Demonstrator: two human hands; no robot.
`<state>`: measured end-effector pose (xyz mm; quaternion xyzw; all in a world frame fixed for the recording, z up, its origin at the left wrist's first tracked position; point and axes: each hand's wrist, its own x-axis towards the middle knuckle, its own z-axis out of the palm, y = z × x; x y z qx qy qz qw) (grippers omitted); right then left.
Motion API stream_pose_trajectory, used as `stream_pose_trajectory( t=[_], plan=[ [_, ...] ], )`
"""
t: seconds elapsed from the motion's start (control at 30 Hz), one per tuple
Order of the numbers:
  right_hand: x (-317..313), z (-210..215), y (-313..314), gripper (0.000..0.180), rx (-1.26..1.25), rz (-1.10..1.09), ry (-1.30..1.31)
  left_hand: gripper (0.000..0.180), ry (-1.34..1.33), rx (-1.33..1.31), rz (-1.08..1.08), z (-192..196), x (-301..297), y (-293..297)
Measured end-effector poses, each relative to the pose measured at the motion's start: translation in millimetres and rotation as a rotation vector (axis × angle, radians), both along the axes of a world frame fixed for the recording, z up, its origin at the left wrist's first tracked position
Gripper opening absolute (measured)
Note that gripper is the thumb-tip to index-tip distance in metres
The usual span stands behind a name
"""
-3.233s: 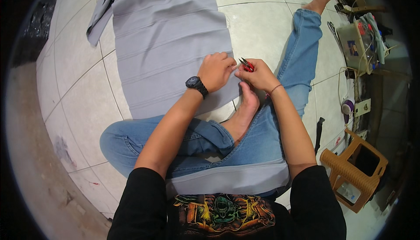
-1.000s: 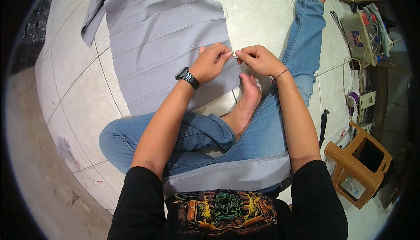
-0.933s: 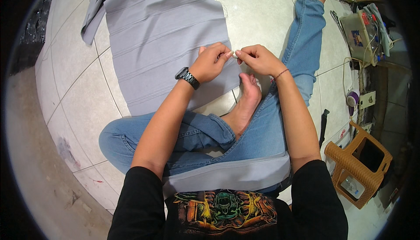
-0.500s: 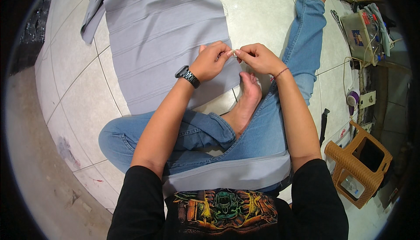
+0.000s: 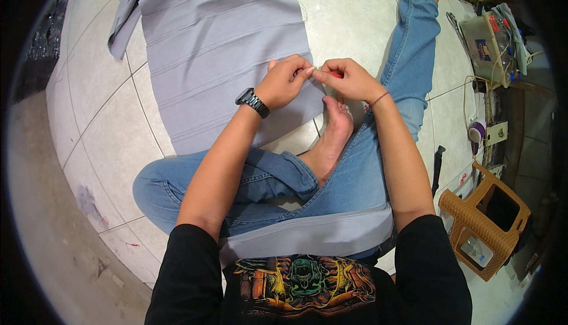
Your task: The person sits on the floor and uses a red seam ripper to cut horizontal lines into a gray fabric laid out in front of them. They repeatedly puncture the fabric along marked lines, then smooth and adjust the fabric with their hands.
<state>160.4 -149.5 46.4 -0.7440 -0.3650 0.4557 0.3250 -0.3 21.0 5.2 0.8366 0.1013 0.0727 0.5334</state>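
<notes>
In front of my lap, my left hand [image 5: 284,82] is closed in a pinch, thumb against forefinger. A tiny whitish bit shows at its fingertips, too small to name. Its fingertips nearly meet those of my right hand [image 5: 350,80], which is also closed. Part of a small red object [image 5: 336,74] peeks out between the right thumb and fingers; its kind is hidden. Below both hands lies a long grey cloth [image 5: 222,47] with several stitched seams, spread on the tiles. The cloth's right edge runs beneath the fingertips.
My jeans-clad legs [image 5: 408,58] frame the work, with a bare foot [image 5: 338,126] just under the right hand. A strip of grey cloth [image 5: 313,233] crosses my lap. Rightward are a clear plastic bin [image 5: 482,50], a purple-and-white device [image 5: 476,132] and a brown woven-pattern plastic piece [image 5: 467,230].
The right fingers and thumb have shifted slightly, and the red object now shows between them. The left hand keeps its pinch almost in place.
</notes>
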Motion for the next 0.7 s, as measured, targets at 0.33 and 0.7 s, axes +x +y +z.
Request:
stream_pose_trajectory(
  t=[0.33,0.7],
  plan=[
    [-19.7,-5.6,0.8,0.025,0.162,0.104,-0.026,0.022,-0.015,0.053,0.127,-6.5,-0.4,-6.7],
    [-23.1,-12.9,5.5,0.028,0.088,-0.221,0.043,0.022,-0.055,-0.022,0.165,-4.8,0.3,-1.6]
  ],
)
